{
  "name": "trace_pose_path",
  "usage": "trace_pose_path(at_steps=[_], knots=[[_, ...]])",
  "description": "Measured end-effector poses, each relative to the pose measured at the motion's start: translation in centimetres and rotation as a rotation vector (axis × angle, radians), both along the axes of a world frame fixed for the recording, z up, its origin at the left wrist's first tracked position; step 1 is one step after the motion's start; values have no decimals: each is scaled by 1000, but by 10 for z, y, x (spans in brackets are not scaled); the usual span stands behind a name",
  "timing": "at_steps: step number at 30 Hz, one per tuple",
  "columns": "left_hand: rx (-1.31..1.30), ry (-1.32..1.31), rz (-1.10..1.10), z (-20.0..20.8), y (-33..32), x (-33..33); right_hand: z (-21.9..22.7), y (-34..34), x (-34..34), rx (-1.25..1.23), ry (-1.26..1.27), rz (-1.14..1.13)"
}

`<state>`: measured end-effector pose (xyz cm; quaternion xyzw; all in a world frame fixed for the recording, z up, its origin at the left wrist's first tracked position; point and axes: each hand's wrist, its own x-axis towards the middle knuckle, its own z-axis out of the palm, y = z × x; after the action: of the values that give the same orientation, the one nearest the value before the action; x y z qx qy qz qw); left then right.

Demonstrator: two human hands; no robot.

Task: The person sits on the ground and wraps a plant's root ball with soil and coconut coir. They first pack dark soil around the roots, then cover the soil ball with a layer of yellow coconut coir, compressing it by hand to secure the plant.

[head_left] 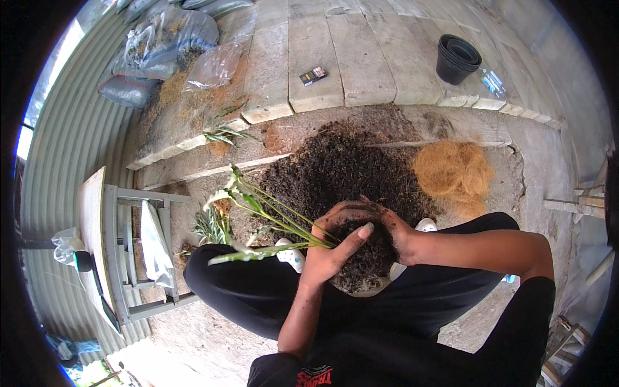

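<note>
Between my knees I hold a plant's root ball (365, 261), a dark rounded clump of soil and roots. My left hand (327, 250) wraps round its left side, thumb lying across the top. From the right, my right hand (394, 227) curves round the far side, and its fingers meet those of the left. Both hands are smeared with soil. The plant's long green stems (274, 219) lean out to the left past my left hand, with pale, partly curled leaves at their ends. Just beyond the hands spreads a heap of dark soil (345, 164).
A clump of orange-brown fibre (454, 171) lies right of the soil. Stacked black pots (456, 61), a plastic bottle (493, 84) and a small dark packet (313, 76) rest on the concrete ledge. Filled sacks (167, 45) lie far left, cut leaves (225, 135) nearer. A wooden table (103, 238) stands left.
</note>
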<state>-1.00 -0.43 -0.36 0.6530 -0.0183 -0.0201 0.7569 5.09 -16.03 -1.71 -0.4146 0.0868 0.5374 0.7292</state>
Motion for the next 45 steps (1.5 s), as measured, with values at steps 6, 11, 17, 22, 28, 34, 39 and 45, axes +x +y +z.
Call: trace_pose_path(at_steps=[6, 11, 17, 22, 28, 34, 39, 45], knots=[[259, -316, -147, -4, 1, 6, -3, -3, -1, -111, 144, 87], [386, -404, -207, 4, 0, 10, 14, -7, 0, -56, 192, 188], [355, -340, -231, -7, -1, 8, 16, -6, -4, -152, 185, 152], [421, -389, -235, -4, -2, 7, 14, -7, -4, -98, 128, 140], [161, -318, -158, 7, 3, 5, -14, -8, 5, 156, 374, 272], [111, -231, -241, 3, -2, 3, 0, -3, -5, -26, 192, 268], [258, -297, -313, 1, -4, 8, 31, -11, -6, -81, 127, 253], [258, -301, -361, -7, 1, 12, 31, -13, -4, -16, 118, 255]])
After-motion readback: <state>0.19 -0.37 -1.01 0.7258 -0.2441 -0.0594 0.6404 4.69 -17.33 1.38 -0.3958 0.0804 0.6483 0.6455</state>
